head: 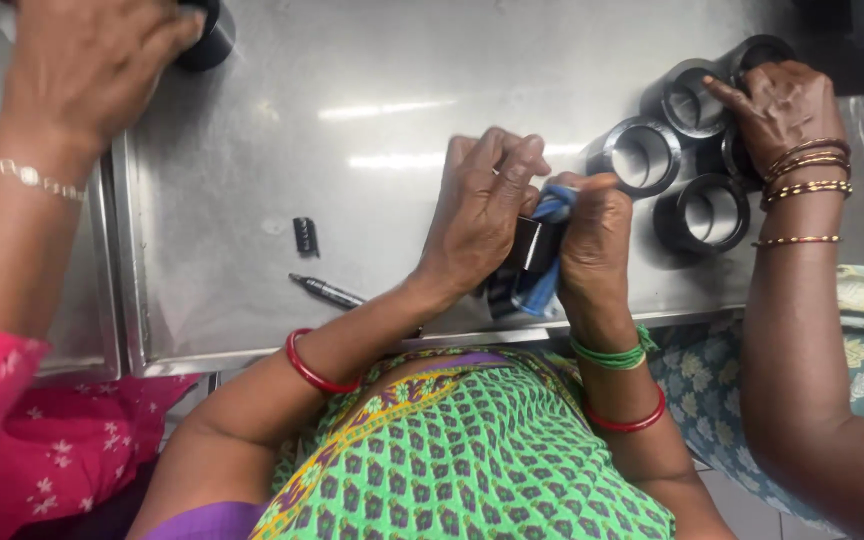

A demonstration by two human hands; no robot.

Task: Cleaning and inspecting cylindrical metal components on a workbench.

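Note:
My left hand [482, 205] and my right hand [592, 235] meet over the near edge of a steel table [352, 150]. Between them sits a black metal ring [530, 243], gripped by my left hand's fingers. A blue and dark cloth [550, 285] is in my right hand and is pressed against the ring. The cloth hangs down below both hands. Most of the ring is hidden by my fingers.
Several black metal rings [642, 155] stand at the table's right, where another person's hand [787, 105] touches them. A third person's hand [87, 60] rests on a black ring [210, 40] at top left. A black marker [324, 290] and its cap [305, 236] lie on the table.

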